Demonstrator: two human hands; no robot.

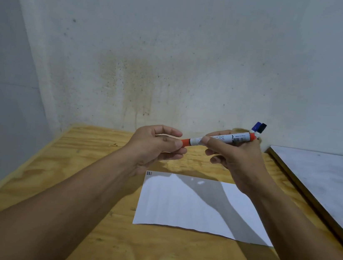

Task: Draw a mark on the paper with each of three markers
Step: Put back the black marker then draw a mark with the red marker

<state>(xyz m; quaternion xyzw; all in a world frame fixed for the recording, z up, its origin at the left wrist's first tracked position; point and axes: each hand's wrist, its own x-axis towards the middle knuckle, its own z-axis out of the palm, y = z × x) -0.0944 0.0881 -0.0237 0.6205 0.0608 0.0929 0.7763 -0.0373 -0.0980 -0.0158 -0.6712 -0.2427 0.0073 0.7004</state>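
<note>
A red marker [226,139] with a white barrel is held level above the table, between both hands. My left hand [157,147] pinches its red cap end at the left. My right hand [234,160] grips the white barrel. A blue marker [256,126] and a black marker [262,128] stand upright behind my right hand, in a holder that is mostly hidden. A white sheet of paper [178,205] lies flat on the table below the hands, with small blue, black and red marks [149,173] in its far left corner.
The plywood table [85,184] meets a stained grey wall [176,54] at the back. A grey board with a dark edge [322,184] lies along the table's right side. My arms cast a shadow across the paper.
</note>
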